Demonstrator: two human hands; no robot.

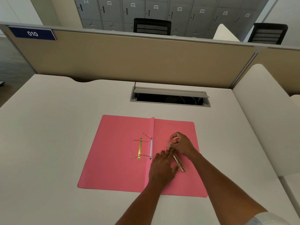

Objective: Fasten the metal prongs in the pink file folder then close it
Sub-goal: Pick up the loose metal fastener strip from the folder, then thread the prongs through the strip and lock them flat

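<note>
The pink file folder point(116, 153) lies open flat on the white desk. A gold fastener bar point(139, 148) rests on its left half, with thin metal prongs point(146, 136) sticking up and outward beside the white spine strip point(151, 148). A second metal bar point(177, 160) lies on the right half. My right hand point(181, 144) pinches that bar's upper end. My left hand point(162, 166) lies flat on the folder with its fingertips against the same bar.
An open cable hatch point(170, 99) with a raised grey lid sits in the desk behind the folder. A beige partition point(129, 59) closes off the back. A white raised panel point(266, 111) borders the desk on the right.
</note>
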